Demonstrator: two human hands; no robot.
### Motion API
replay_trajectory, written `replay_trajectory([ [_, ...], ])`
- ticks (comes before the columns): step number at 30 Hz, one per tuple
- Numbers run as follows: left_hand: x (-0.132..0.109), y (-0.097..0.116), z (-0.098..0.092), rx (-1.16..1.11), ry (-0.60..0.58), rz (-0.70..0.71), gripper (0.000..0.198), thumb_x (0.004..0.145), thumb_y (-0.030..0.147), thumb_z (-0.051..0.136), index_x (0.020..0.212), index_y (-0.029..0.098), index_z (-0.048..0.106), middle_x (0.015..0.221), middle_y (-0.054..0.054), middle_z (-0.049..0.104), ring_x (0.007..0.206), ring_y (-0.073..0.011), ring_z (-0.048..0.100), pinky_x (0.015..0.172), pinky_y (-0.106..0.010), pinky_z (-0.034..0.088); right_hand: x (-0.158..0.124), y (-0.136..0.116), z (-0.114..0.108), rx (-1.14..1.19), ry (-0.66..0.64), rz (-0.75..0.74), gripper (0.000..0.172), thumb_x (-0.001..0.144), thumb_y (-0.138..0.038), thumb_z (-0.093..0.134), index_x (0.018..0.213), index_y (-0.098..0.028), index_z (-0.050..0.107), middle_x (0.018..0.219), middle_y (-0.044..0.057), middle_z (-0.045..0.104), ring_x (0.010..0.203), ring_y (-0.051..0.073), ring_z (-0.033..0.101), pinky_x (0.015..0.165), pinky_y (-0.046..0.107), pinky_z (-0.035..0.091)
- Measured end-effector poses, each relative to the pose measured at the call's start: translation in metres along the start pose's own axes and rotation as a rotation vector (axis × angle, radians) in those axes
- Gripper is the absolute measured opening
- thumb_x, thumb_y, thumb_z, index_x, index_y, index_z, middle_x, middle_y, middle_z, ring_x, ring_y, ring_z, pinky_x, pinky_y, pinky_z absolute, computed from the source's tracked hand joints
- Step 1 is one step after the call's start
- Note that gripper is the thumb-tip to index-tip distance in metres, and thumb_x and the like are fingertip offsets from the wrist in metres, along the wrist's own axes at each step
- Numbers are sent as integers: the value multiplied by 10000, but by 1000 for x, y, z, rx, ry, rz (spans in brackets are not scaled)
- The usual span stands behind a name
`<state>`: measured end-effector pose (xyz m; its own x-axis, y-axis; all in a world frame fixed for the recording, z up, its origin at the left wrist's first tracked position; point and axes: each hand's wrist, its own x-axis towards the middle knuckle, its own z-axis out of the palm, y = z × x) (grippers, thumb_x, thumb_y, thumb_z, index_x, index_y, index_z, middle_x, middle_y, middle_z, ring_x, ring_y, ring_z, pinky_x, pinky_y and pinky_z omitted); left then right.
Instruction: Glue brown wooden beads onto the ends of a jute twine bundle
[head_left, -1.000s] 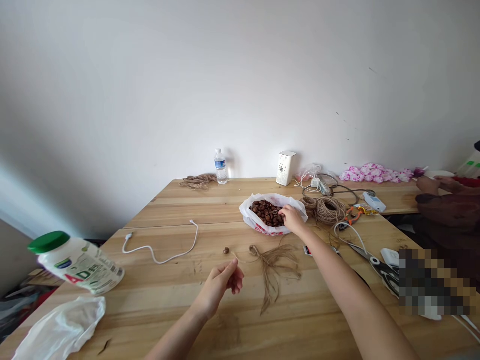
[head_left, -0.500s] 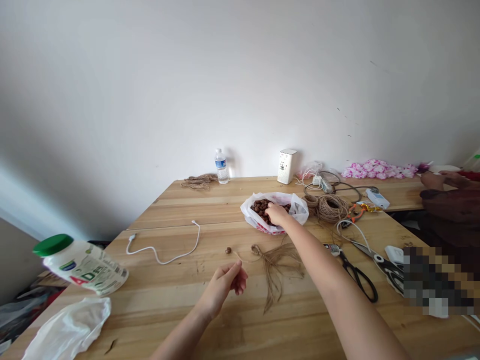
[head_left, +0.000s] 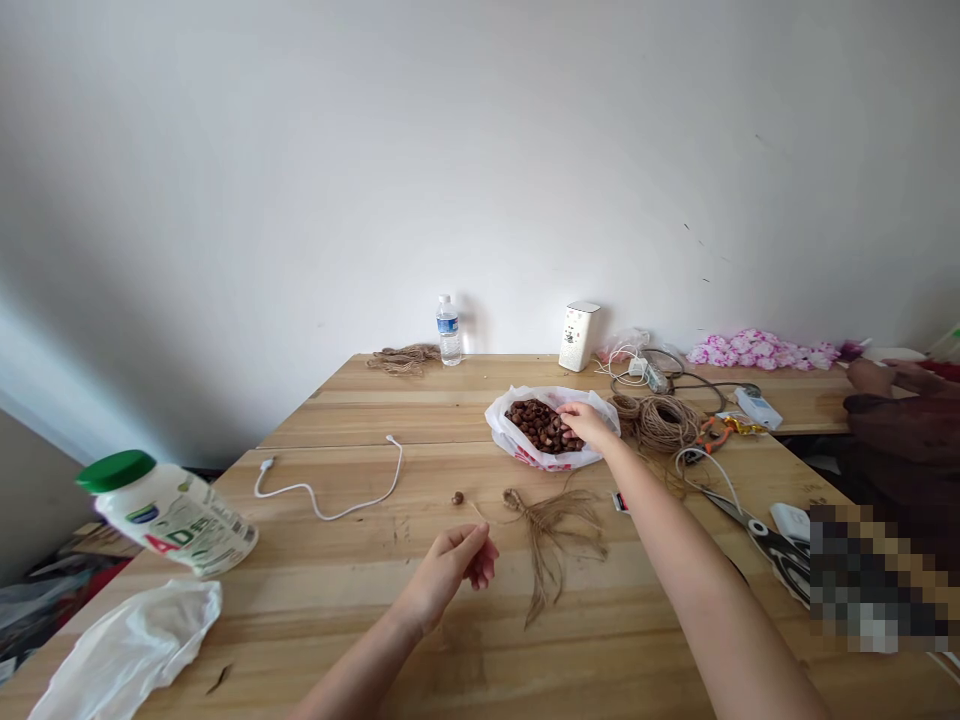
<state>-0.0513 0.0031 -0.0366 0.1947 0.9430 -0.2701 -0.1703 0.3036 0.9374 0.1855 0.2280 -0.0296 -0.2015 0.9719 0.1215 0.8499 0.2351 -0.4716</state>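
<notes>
My left hand (head_left: 451,565) is closed just above the table, thumb against curled fingers, with a thin strand of twine (head_left: 499,522) running to its thumb tip. That strand leads to a knotted, frayed jute bundle (head_left: 551,520) lying to the right. Beyond the hand sits a single small brown nut-like piece (head_left: 457,498). My right hand (head_left: 589,425) reaches into a white plastic bag (head_left: 504,440) full of similar brown nut-like pieces (head_left: 536,422). Its fingertips are pinched together over the pieces at the right side; whatever they hold is hidden.
Right of the bag lie coils of jute twine (head_left: 666,422), pliers (head_left: 712,435) and scissors (head_left: 769,540). A white cable (head_left: 322,512), a green-lidded jar (head_left: 180,520) and a plastic bag (head_left: 135,650) are at left. A water bottle (head_left: 448,335) stands behind; another person's hands (head_left: 874,378) are far right.
My right hand has shifted from the middle of the bag to its right side and lifted slightly, uncovering more brown pieces. My left hand has stayed almost still.
</notes>
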Motion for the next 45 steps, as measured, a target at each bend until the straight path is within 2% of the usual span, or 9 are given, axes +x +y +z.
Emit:
replay_trajectory([
  [9, 2, -3, 0, 19, -18, -14, 421, 699, 533, 586, 582, 129, 583, 489, -23, 555, 453, -105, 480, 491, -234, 340, -6, -9, -2, -122, -88, -1, 66, 788, -160, 609, 837, -124, 634, 955, 77, 636, 922, 182, 578, 846, 336, 435],
  [13, 2, -2, -1, 27, -26, -13, 425, 700, 536, 584, 587, 127, 583, 486, -20, 549, 454, -103, 478, 491, -232, 336, -5, -10, -6, -140, -191, 67, 172, 862, -284, 550, 842, -127, 618, 904, 56, 639, 862, 164, 595, 812, 368, 466],
  [19, 3, -5, -3, 49, -56, -15, 418, 713, 535, 574, 599, 133, 590, 496, -21, 558, 467, -109, 488, 499, -235, 340, -6, -18, -26, -28, -344, 135, 98, 771, -165, 619, 846, -134, 674, 638, 61, 671, 592, 173, 637, 607, 282, 498],
  [25, 4, -8, -2, 59, -85, -15, 413, 714, 526, 585, 612, 126, 598, 491, -21, 564, 454, -103, 486, 499, -238, 359, -14, -32, -54, 22, -86, 59, 226, 799, -100, 510, 972, -132, 652, 874, 113, 682, 848, 235, 627, 751, 321, 470],
  [29, 0, -10, 4, -132, -137, -28, 345, 708, 426, 650, 894, 136, 632, 767, -70, 661, 581, -131, 581, 590, -274, 426, -64, -66, -42, 73, 20, -105, 232, 869, -168, 429, 955, -165, 645, 1020, 82, 648, 997, 203, 560, 861, 286, 417],
  [32, -8, -13, 13, -435, -269, -78, 371, 727, 356, 649, 1044, 170, 595, 1017, -110, 637, 873, -206, 619, 783, -339, 445, -130, -97, -10, 271, -121, -422, 274, 896, -201, 366, 998, -191, 621, 974, 53, 642, 891, 166, 585, 794, 265, 454],
  [34, -13, -14, 19, -550, -316, -103, 297, 749, 337, 621, 990, 164, 618, 997, -112, 641, 941, -225, 601, 834, -354, 430, -172, -110, 12, 256, -224, -600, 295, 855, -152, 388, 1056, -209, 597, 976, 63, 619, 858, 173, 577, 776, 288, 464],
  [38, -19, -14, 27, -528, -290, -100, 228, 675, 178, 671, 901, 148, 658, 899, -93, 658, 915, -220, 603, 855, -331, 420, -219, -109, 34, 282, -88, -652, 415, 808, -94, 418, 1204, -167, 519, 1062, 128, 584, 968, 231, 531, 832, 376, 453],
  [45, -22, -21, 32, -446, -314, -136, 471, 574, 132, 762, 1028, 166, 640, 993, -86, 637, 861, -183, 596, 763, -284, 441, -234, -95, 34, 708, 51, -510, 244, 811, -99, 517, 925, -239, 680, 845, 60, 653, 853, 184, 585, 755, 324, 506],
])
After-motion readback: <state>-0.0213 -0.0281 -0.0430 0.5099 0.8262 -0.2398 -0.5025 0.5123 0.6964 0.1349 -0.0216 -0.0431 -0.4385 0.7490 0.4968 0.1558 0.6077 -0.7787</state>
